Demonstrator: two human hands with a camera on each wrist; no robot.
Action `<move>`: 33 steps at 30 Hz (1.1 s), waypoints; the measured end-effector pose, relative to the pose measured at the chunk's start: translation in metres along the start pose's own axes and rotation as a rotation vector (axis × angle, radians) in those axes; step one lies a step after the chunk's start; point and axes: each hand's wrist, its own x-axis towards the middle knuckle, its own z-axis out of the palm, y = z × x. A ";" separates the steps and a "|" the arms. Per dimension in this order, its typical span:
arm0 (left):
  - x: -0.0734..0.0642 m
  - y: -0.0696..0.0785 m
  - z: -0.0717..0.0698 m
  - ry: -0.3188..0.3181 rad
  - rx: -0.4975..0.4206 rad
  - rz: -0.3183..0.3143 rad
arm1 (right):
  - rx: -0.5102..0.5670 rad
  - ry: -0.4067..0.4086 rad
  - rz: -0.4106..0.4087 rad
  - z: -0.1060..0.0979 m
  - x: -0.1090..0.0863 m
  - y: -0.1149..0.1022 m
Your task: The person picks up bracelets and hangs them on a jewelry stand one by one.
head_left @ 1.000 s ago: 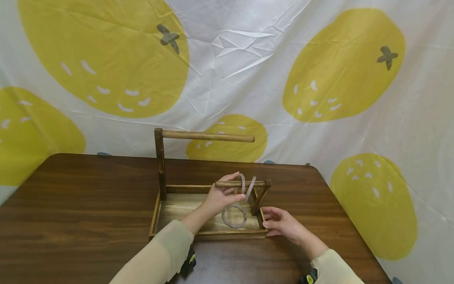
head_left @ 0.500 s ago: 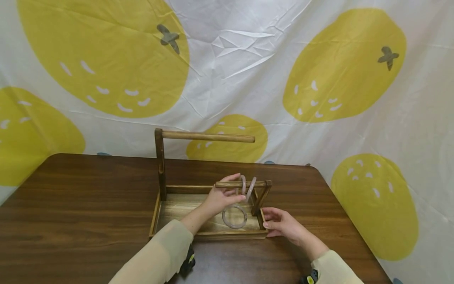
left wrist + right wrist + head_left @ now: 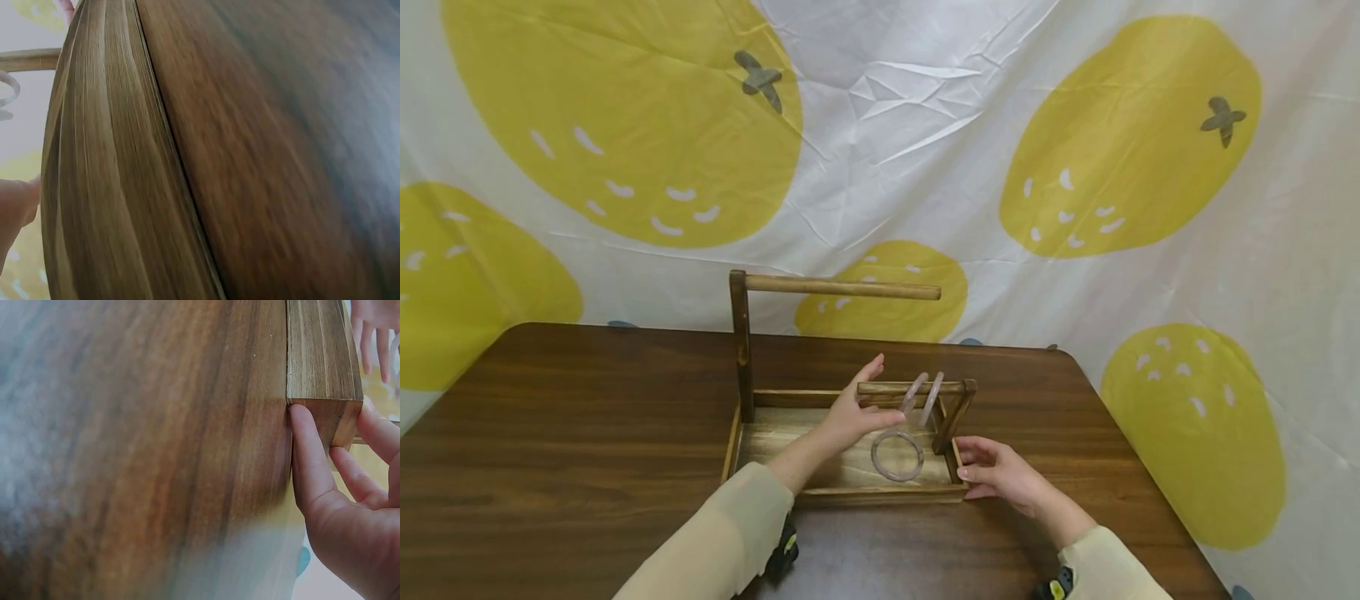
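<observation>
A wooden bangle stand (image 3: 880, 497) has a shallow tray base, a tall upper bar and a lower bar. Two pale, translucent bangles (image 3: 932, 400) hang on the lower bar (image 3: 880, 388). Another bangle (image 3: 897, 456) is in front of them, over the tray. My left hand (image 3: 848, 419) is by the free end of the lower bar, fingers spread and holding nothing; its thumb tip is close to the left hanging bangle. My right hand (image 3: 1000, 477) grips the right end of the tray, thumb at the rim; in the right wrist view, fingertips (image 3: 303, 422) press the tray's end.
The tall upper bar (image 3: 842, 287) reaches right from its post (image 3: 741, 346) with nothing on it. A dark brown wooden table (image 3: 587, 433) lies beneath. Behind it hangs a white cloth (image 3: 910, 167) with yellow fruit prints.
My left hand has let go of the left hanging bangle and drawn back leftward, its fingers spreading. That bangle now leans on the lower bar. The right hand stays put.
</observation>
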 end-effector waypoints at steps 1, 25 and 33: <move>-0.001 0.000 -0.002 0.007 0.010 -0.008 | 0.000 0.000 0.000 0.000 0.000 0.000; -0.012 -0.002 -0.023 -0.041 0.435 0.015 | -0.015 -0.002 0.014 0.001 0.000 -0.003; -0.015 -0.011 -0.014 -0.085 0.560 -0.039 | -0.013 0.000 0.010 0.001 0.000 -0.002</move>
